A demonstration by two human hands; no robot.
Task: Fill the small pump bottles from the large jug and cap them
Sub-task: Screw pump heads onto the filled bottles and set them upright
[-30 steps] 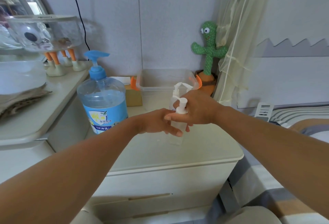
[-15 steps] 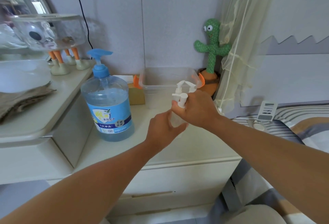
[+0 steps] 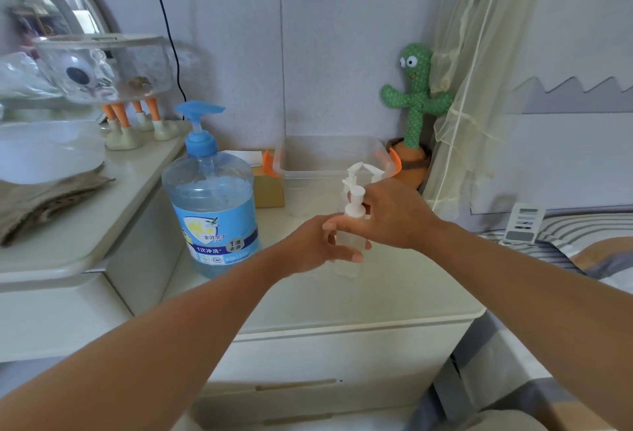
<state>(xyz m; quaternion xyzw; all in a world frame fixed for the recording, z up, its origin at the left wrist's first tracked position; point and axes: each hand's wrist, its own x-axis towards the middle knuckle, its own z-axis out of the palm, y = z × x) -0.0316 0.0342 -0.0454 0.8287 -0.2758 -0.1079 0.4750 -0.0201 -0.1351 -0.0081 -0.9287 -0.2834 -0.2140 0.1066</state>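
One large jug (image 3: 212, 204), with a blue pump top and mostly full of blue liquid, stood upright at the left of the nightstand (image 3: 342, 304). Small pump bottles: three, counted by their white pump heads. One clear small pump bottle (image 3: 349, 242) was over the middle of the nightstand, right of the jug and apart from it. Your left hand (image 3: 313, 247) curled its fingers round the bottle's body, and your right hand (image 3: 394, 214) closed on the collar beneath the pump head. Whether the bottle's base touched the top could not be told. Two further pump bottles (image 3: 353, 170) stood just behind your hands, bodies mostly hidden. One clear plastic bin (image 3: 329, 156) with two orange latches sat behind them. One cardboard box (image 3: 269, 192) lay between jug and bin. One green cactus toy (image 3: 416, 98) stood in the corner.
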